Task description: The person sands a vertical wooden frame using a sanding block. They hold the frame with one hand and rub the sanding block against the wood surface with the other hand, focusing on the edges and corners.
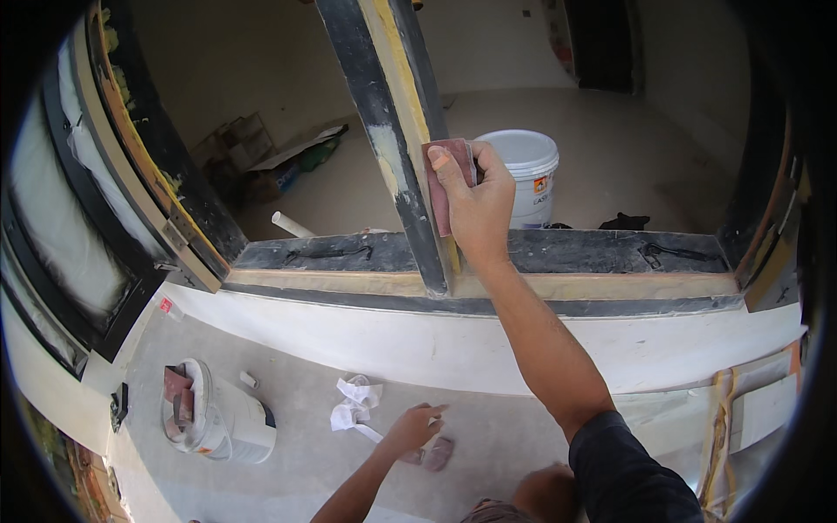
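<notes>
My right hand (482, 202) grips a folded sheet of reddish-brown sandpaper (439, 189), thumb on its face, and holds it against the upright middle post of a window frame (399, 140). The post is dark grey with a pale, yellowish strip and a whitish filler patch to the left of the sandpaper. It stands on the dark window sill (556, 252). My left hand (416, 428) hangs low over the grey floor with its fingers apart and nothing in them.
A white bucket (252, 418) holding sandpaper pieces stands at lower left, near crumpled white paper (353, 402). Beyond the sill are a lidded white bucket (533, 163) and a white pipe (291, 224). A black casement sash (121, 314) is swung out at left. Boards (762, 405) lie at lower right.
</notes>
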### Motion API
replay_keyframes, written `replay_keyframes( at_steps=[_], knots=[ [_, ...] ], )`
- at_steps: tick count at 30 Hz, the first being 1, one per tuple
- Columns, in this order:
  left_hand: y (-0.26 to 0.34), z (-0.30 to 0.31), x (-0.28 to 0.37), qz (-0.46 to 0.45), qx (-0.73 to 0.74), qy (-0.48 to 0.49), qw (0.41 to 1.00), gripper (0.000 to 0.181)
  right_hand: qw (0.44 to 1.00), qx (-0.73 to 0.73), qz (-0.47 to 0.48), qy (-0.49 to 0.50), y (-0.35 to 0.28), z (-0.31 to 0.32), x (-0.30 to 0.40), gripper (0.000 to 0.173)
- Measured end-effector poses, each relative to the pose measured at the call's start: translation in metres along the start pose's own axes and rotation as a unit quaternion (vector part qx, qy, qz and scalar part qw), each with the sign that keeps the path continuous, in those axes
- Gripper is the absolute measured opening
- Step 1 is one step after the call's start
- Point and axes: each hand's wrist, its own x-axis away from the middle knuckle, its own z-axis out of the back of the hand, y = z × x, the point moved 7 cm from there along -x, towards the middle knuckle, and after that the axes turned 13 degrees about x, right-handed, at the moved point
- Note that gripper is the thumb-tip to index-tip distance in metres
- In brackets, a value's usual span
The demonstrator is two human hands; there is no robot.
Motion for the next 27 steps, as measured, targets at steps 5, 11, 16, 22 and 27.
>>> replay_keyframes(
  at_steps=[5, 11, 16, 22, 27],
  knots=[
    [-0.015, -0.005, 0.003, 0.002, 0.002, 0.001, 1.0, 0.046, 0.999, 0.036, 0.015, -0.003, -0.038, -0.008, -0.042, 0.029],
    [-0.012, 0.006, 0.007, 0.018, 0.026, 0.01, 0.999, 0.044, 0.999, 0.037, 0.033, -0.007, -0.005, -0.003, -0.01, 0.032],
    [-0.008, -0.004, 0.005, 0.016, 0.033, -0.002, 0.999, 0.042, 0.997, 0.051, 0.053, 0.024, -0.039, -0.012, -0.049, 0.032],
    [-0.007, 0.016, 0.013, 0.009, 0.047, 0.046, 0.998, 0.041, 0.997, 0.055, 0.041, 0.029, -0.009, -0.002, -0.002, 0.029],
    [0.032, 0.044, 0.007, -0.042, 0.062, 0.119, 0.99, 0.042, 0.996, 0.062, 0.033, 0.045, -0.035, -0.01, -0.034, 0.027]
  ],
)
